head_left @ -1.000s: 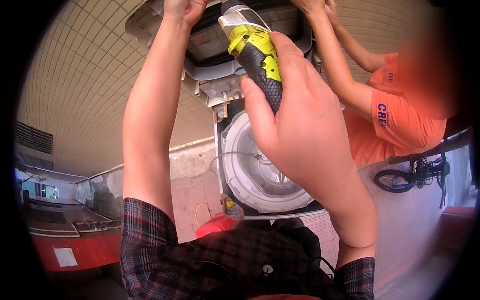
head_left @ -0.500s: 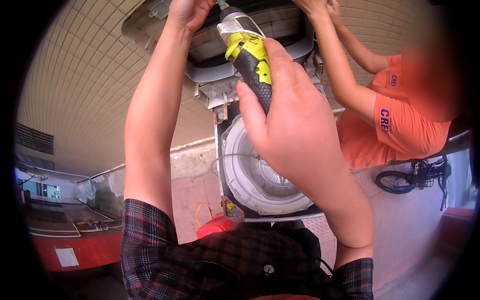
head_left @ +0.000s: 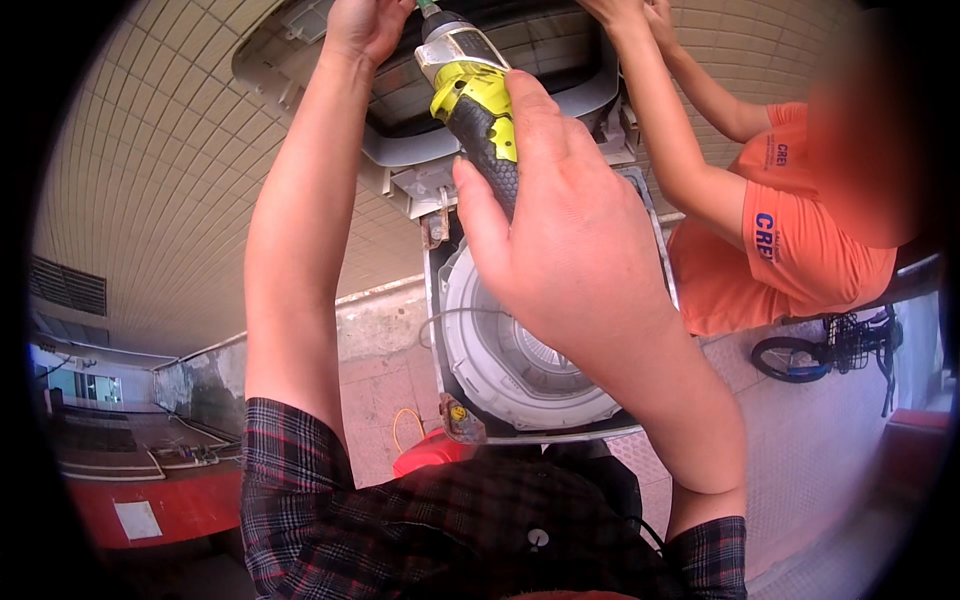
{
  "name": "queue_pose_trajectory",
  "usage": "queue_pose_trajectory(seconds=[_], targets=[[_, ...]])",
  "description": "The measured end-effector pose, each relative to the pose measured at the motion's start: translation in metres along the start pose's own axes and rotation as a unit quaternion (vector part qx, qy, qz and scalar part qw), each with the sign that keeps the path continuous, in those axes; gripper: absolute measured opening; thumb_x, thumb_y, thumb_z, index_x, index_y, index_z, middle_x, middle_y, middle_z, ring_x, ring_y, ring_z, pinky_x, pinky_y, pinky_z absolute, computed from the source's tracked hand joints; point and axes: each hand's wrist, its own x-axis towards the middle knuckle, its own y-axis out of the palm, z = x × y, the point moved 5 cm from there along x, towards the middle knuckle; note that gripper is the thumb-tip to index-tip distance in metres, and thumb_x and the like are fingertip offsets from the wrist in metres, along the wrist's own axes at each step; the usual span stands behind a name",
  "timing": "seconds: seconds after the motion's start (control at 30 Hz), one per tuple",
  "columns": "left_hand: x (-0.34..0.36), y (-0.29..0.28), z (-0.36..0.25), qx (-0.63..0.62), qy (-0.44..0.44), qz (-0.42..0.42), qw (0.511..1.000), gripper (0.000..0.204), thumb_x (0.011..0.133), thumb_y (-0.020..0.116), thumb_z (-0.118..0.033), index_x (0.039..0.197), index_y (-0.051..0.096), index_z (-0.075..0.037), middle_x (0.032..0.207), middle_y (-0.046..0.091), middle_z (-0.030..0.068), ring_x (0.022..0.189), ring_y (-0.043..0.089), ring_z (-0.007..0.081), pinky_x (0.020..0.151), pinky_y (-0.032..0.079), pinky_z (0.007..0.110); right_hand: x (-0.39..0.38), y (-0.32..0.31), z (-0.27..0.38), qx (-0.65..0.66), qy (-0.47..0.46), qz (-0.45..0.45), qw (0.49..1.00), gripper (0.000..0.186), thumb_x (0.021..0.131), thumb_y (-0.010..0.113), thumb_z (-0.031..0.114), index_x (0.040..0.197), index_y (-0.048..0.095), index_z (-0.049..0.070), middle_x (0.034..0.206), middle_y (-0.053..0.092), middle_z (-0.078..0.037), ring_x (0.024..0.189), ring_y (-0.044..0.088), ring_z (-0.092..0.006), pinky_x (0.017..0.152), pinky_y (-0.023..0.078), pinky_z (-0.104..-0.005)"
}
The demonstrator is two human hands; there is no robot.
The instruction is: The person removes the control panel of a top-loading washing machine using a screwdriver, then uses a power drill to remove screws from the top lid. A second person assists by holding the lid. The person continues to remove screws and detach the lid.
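Observation:
My right hand wraps round the dark grip of a yellow and black power drill, angled up toward the top edge. My left hand has its fingers curled beside the drill's green bit; what they hold is hidden. Around the drill's front is a raised grey plastic panel with a large dark opening. Below it stands an open-topped washing machine, showing its white tub ring and a thin hose or wire. My right hand and forearm cover part of the tub.
A co-worker in orange reaches up at the right, their hands at the panel's right. Behind are a tiled wall and a bicycle. A red object with a yellow cord lies below; a red counter-like surface is at left.
My right hand and the drill have shifted leftward in the view, the bit staying by my left hand. My left hand has moved slightly. The co-worker's arms are nearly unchanged.

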Motion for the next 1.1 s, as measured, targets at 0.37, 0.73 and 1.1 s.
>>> queue_pose_trajectory(seconds=[0.37, 0.73, 1.1], targets=[[-0.015, 0.006, -0.017, 0.241, 0.059, -0.083, 0.965, 0.032, 0.100, 0.065, -0.024, 0.125, 0.064, -0.004, 0.122, 0.066, 0.0106, 0.110, 0.063, 0.0239, 0.092, 0.054, 0.039, 0.021, -0.032, 0.032, -0.133, -0.035, 0.025, 0.990, 0.052, 0.091, 0.070, 0.021, 0.130, 0.056, -0.010, 0.089, 0.067, -0.023, 0.072, 0.073, -0.0360, 0.064, 0.059, -0.0382], [-0.038, -0.021, -0.102, 0.878, 0.140, -0.138, 0.437, 0.063, 0.095, 0.064, -0.047, 0.139, 0.055, -0.002, 0.137, 0.060, 0.0213, 0.131, 0.051, 0.0371, 0.115, 0.033, 0.052, 0.043, -0.049, 0.084, -0.259, -0.069, 0.076, 0.961, 0.047, 0.092, 0.068, 0.018, 0.132, 0.059, -0.007, 0.096, 0.071, -0.022, 0.084, 0.074, -0.0304, 0.077, 0.057, -0.0357], [-0.046, -0.048, -0.099, 0.758, 0.380, -0.113, 0.519, 0.047, 0.093, 0.066, -0.030, 0.129, 0.062, 0.000, 0.127, 0.065, 0.0190, 0.123, 0.055, 0.0345, 0.108, 0.039, 0.047, 0.062, 0.002, 0.144, -0.367, 0.000, 0.079, 0.927, 0.046, 0.095, 0.065, 0.018, 0.134, 0.062, -0.004, 0.106, 0.073, -0.021, 0.099, 0.073, -0.0263, 0.092, 0.053, -0.0334]])
